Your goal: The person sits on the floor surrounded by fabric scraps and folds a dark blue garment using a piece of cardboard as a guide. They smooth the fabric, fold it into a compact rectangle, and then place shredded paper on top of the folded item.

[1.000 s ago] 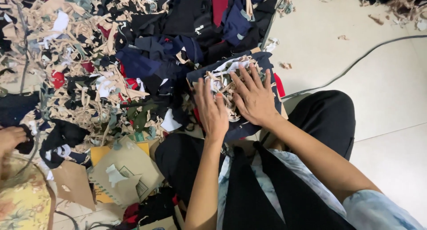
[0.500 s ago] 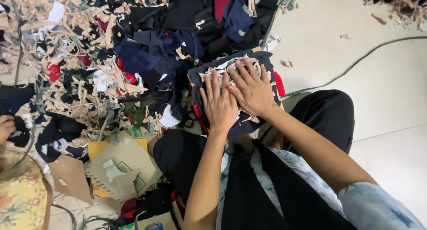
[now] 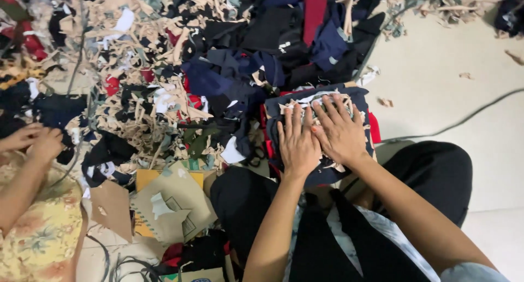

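So the stack of dark blue cloth pieces (image 3: 319,134) is lying on the floor right in front of the knees, with a bunch of beige and white scraps (image 3: 305,103) sitting on top of it. Both hands are lying flat on that stack, side by side and just about touching each other. The left hand (image 3: 297,143) is pressing palm down with the fingers stretched out and close together, so the grip is fully open and not holding anything. Same story with the right hand (image 3: 341,132): fingers spread, palm down, nothing pinched in it, just resting on the scraps. A bit of red cloth (image 3: 374,128) is peeking out at the stack's right edge.

Further out I'm seeing a huge messy heap of cuttings (image 3: 164,69) covering the floor up and to the left, beige strips mixed with navy, black and red bits. Near the left knee some tan card pieces (image 3: 174,200) are lying about. A grey cable (image 3: 464,118) is running across the pale floor (image 3: 436,69) on the right. At the far left another person's hands (image 3: 35,143) are sitting together above a flowery yellow garment (image 3: 38,244).
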